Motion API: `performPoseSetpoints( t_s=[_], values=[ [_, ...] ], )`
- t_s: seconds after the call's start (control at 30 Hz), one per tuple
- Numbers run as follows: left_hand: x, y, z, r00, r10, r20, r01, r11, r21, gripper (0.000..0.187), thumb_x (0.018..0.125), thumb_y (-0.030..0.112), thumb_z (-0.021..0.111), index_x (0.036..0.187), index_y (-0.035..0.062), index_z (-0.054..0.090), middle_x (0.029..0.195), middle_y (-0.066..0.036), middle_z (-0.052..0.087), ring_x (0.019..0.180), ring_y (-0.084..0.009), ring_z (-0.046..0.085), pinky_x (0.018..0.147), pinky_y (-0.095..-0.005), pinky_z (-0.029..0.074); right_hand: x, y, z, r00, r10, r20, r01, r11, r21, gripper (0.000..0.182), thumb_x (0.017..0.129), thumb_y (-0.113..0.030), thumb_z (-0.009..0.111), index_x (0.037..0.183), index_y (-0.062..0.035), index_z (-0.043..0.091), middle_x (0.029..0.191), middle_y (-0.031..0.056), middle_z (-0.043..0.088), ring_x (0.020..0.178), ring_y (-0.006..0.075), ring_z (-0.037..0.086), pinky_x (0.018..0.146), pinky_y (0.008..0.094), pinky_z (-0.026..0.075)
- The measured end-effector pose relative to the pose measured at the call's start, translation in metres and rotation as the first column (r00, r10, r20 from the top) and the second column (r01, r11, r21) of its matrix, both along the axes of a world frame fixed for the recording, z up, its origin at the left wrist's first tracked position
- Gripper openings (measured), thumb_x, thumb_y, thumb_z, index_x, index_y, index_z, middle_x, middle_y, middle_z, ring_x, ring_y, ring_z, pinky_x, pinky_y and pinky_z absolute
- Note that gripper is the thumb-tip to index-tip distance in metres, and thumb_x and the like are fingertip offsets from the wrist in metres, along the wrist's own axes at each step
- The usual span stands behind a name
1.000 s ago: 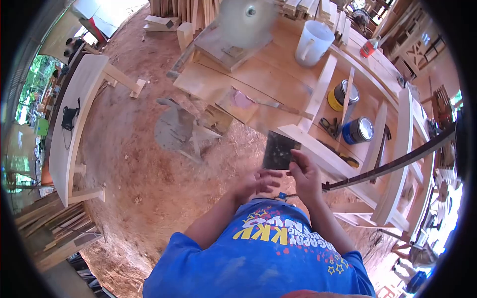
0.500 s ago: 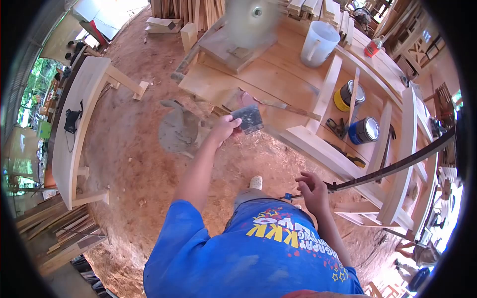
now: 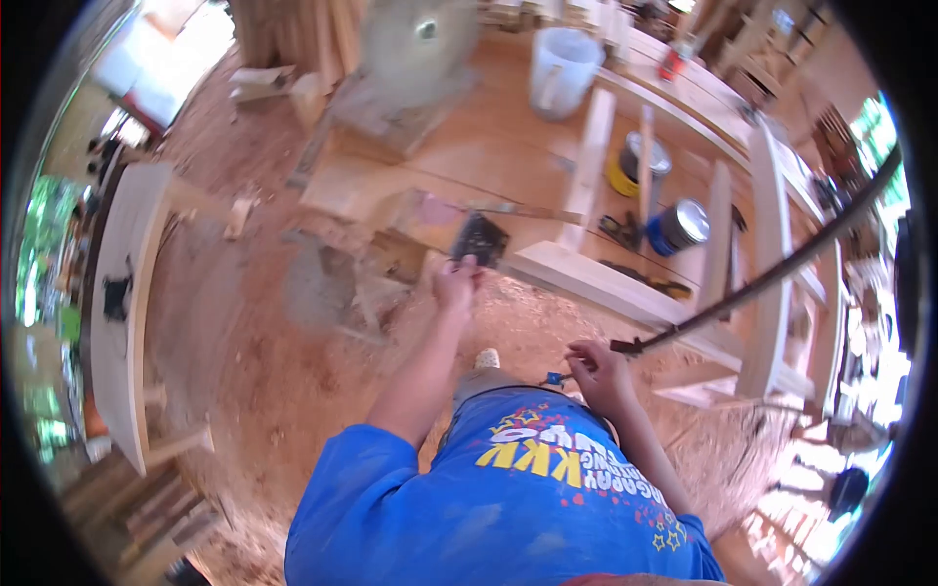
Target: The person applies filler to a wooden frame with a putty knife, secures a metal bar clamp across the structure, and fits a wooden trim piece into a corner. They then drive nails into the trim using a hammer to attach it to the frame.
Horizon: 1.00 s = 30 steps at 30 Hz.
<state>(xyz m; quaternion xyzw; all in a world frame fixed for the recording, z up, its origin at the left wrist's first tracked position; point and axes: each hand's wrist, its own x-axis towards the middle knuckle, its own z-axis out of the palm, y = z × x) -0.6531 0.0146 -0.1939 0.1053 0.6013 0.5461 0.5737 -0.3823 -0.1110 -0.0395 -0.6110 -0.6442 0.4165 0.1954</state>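
My left hand (image 3: 456, 283) is closed on a dark grey flat rectangular piece (image 3: 480, 240), gripped by its lower edge; its kind is not clear. The piece is held up near the front edge of the wooden workbench top (image 3: 459, 166), beside a small wood offcut with a pinkish patch (image 3: 430, 210). In front of my waist, my right hand (image 3: 600, 373) has loosely bent fingers and shows nothing in them. Close to it are a small blue item (image 3: 556, 378) and the lower end of a dark curved band (image 3: 752, 283).
On the bench stand a white pitcher (image 3: 564, 73), a yellow-labelled can (image 3: 625, 178) and a blue-labelled can (image 3: 676, 229). A pale round disc (image 3: 415, 59) sits on a block at the back. A wooden bench (image 3: 132, 322) is at left; wooden framing (image 3: 606, 278) lies at right.
My left hand has moved right and slightly down with the dark piece. The view has shifted, so the bench appears further left. My right hand stays near my waist, its fingers more bent.
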Motion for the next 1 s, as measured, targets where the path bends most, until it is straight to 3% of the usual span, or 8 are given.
performPoseSetpoints(
  t_s=[0.17,0.3,0.47,0.6,0.67,0.77,0.9,1.0],
  values=[
    [-0.003,-0.015,0.005,0.98,-0.121,-0.159,0.114,0.992,-0.055,0.021,0.098,0.025,0.074,0.091,0.0088,0.064,0.074,0.0,0.065,0.061,-0.0083,0.062,0.052,-0.0216,0.05,0.028,-0.014,0.006,0.993,0.03,0.117,-0.022,0.998,-0.067,0.026,0.098,-0.027,0.065,0.097,-0.0027,0.074,0.09,0.0215,0.073,0.087,0.041,0.071,0.077,0.0497,0.056],
    [0.016,-0.064,-0.025,0.864,-0.447,-0.232,0.415,0.893,-0.172,0.018,0.095,0.022,0.076,0.092,0.0076,0.066,0.072,0.001,0.064,0.062,-0.0084,0.059,0.053,-0.0236,0.046,0.062,-0.037,-0.005,0.972,0.036,0.233,-0.013,0.995,-0.102,0.033,0.099,-0.034,0.063,0.09,-0.004,0.072,0.088,0.0216,0.072,0.086,0.0438,0.069,0.079,0.0537,0.054],
    [0.124,-0.084,0.046,0.576,-0.755,-0.313,0.803,0.594,0.045,0.023,0.093,0.02,0.077,0.103,0.0024,0.065,0.082,-0.001,0.066,0.071,-0.0081,0.061,0.06,-0.0239,0.047,0.102,-0.072,-0.019,0.959,-0.032,0.283,0.067,0.991,-0.113,0.035,0.1,-0.037,0.061,0.092,-0.0053,0.072,0.088,0.0211,0.071,0.086,0.044,0.068,0.08,0.0542,0.054],
    [0.223,-0.055,0.137,0.665,-0.637,-0.39,0.746,0.538,0.393,0.061,0.087,0.035,0.085,0.13,0.003,0.056,0.12,-0.01,0.064,0.108,-0.0137,0.062,0.087,-0.0298,0.052,0.133,-0.098,-0.014,0.966,-0.081,0.247,0.122,0.98,-0.157,0.032,0.099,-0.036,0.061,0.097,-0.0059,0.072,0.092,0.0206,0.072,0.089,0.0436,0.068,0.081,0.0537,0.055],
    [0.273,-0.032,0.151,0.679,-0.565,-0.469,0.726,0.422,0.543,0.075,0.088,0.052,0.081,0.136,0.0024,0.05,0.129,-0.012,0.059,0.115,-0.0162,0.058,0.091,-0.0313,0.05,0.16,-0.114,-0.014,0.966,-0.109,0.233,0.145,0.979,-0.142,0.031,0.099,-0.036,0.062,0.099,-0.0065,0.072,0.095,0.0203,0.072,0.09,0.0431,0.068,0.082,0.0529,0.055],
    [0.34,-0.017,0.166,0.71,-0.55,-0.44,0.662,0.309,0.683,0.069,0.099,0.062,0.061,0.124,-0.0016,0.057,0.118,-0.011,0.067,0.104,-0.0162,0.062,0.095,-0.0298,0.049,0.203,-0.146,-0.021,0.967,-0.177,0.182,0.191,0.979,-0.066,0.029,0.098,-0.034,0.063,0.1,-0.007,0.073,0.097,0.0202,0.072,0.092,0.042,0.069,0.082,0.0516,0.055],
    [0.386,-0.035,0.145,0.802,-0.531,-0.274,0.587,0.617,0.524,0.067,0.101,0.068,0.049,0.097,0.0022,0.063,0.079,-0.009,0.07,0.077,-0.0203,0.067,0.075,-0.0331,0.052,0.273,-0.199,-0.026,0.924,-0.33,0.194,0.353,0.931,-0.098,0.028,0.096,-0.033,0.064,0.098,-0.006,0.073,0.096,0.0204,0.073,0.092,0.0407,0.069,0.082,0.0505,0.055],
    [0.397,-0.053,0.144,0.847,-0.486,-0.215,0.516,0.655,0.553,0.071,0.092,0.076,0.055,0.101,0.0061,0.057,0.08,-0.006,0.064,0.074,-0.0241,0.067,0.075,-0.0387,0.055,0.327,-0.249,-0.045,0.882,-0.434,0.181,0.463,0.87,-0.168,0.027,0.095,-0.031,0.065,0.097,-0.0056,0.073,0.094,0.0203,0.073,0.092,0.0409,0.069,0.082,0.0502,0.055]
  ],
)
